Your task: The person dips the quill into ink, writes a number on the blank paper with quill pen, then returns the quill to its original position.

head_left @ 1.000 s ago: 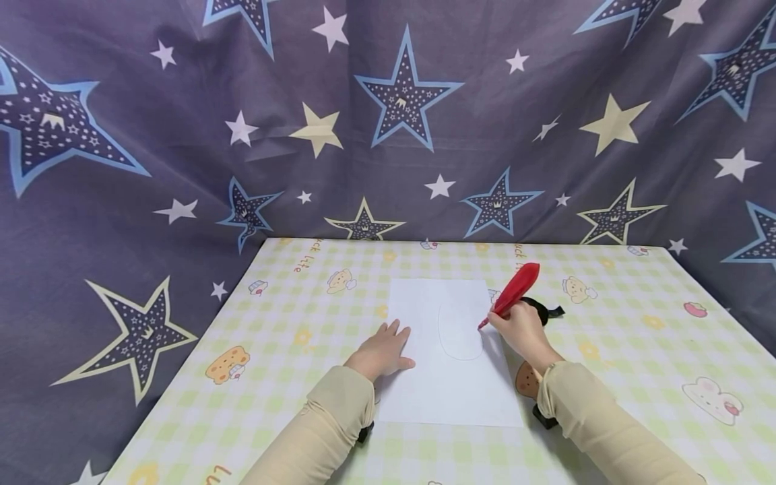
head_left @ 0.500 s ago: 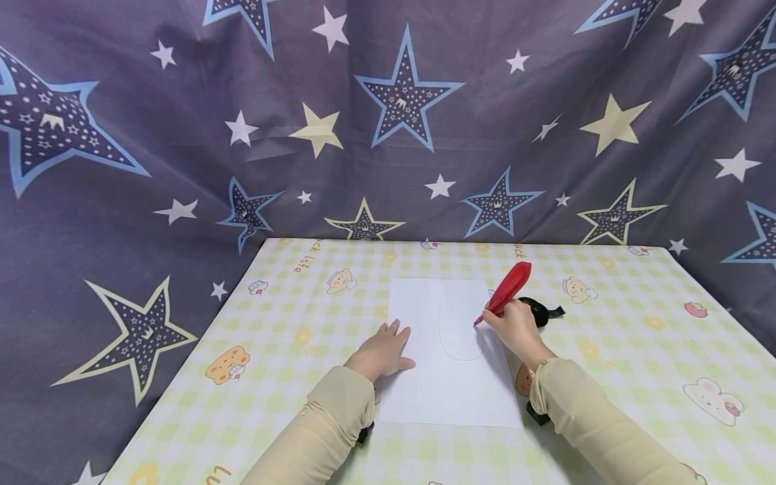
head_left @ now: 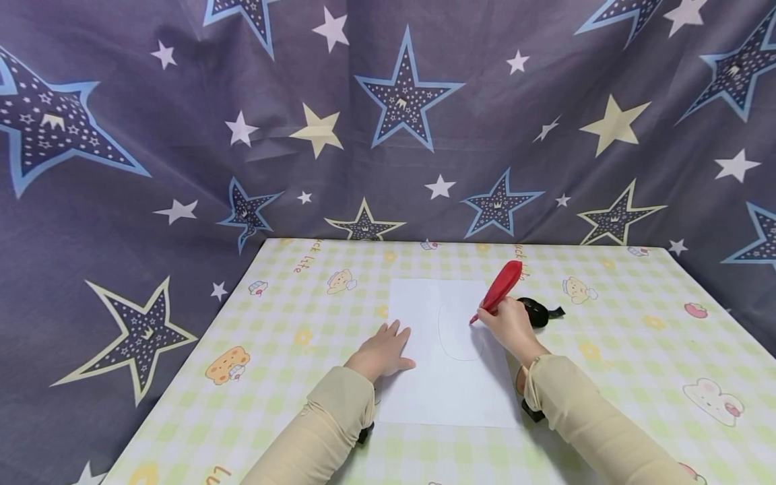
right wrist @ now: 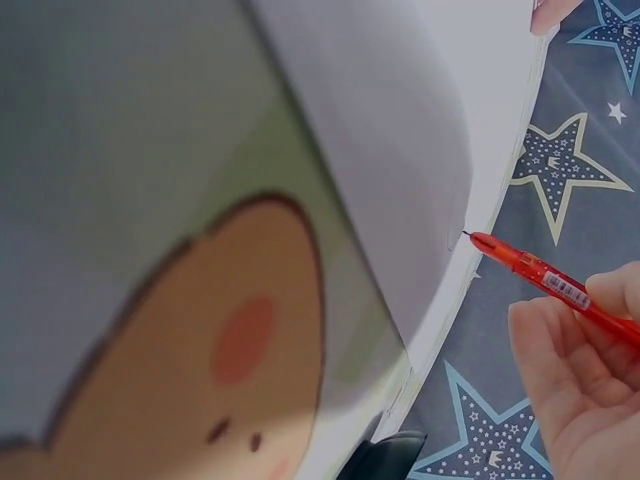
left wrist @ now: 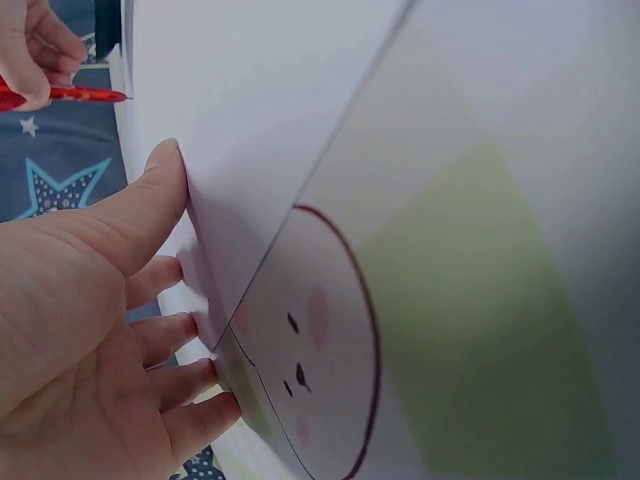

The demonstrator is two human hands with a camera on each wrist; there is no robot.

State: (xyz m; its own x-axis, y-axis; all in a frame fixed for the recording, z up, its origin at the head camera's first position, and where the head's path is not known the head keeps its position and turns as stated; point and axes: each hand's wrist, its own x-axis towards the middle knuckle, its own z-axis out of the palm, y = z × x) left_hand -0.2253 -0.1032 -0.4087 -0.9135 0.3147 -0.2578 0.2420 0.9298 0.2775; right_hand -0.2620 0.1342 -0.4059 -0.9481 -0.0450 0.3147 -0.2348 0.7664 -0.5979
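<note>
A white sheet of paper [head_left: 451, 394] lies on the table, bearing a thin U-shaped line [head_left: 463, 360]. My left hand [head_left: 380, 351] rests along the sheet's left edge, fingers extended and thumb on the paper. My right hand [head_left: 508, 326] pinches a red pen [head_left: 502, 285] with a broad, feather-like top that leans up to the right. In the right wrist view, the slim pen barrel [right wrist: 545, 278] carries a barcode label, and its tip is right at the paper. The tip sits inside the curve's upper right part.
Beyond the right hand is a glossy black rounded object [head_left: 535, 312] with a short flat tab. The checked tablecloth [head_left: 642, 350] has cartoon prints. A dark star-patterned curtain [head_left: 388, 175] hangs behind the table's far edge.
My right hand has moved a little left with the pen, its tip shifting left and slightly away from me, inward from the curve's right side. The left hand and paper have stayed put.
</note>
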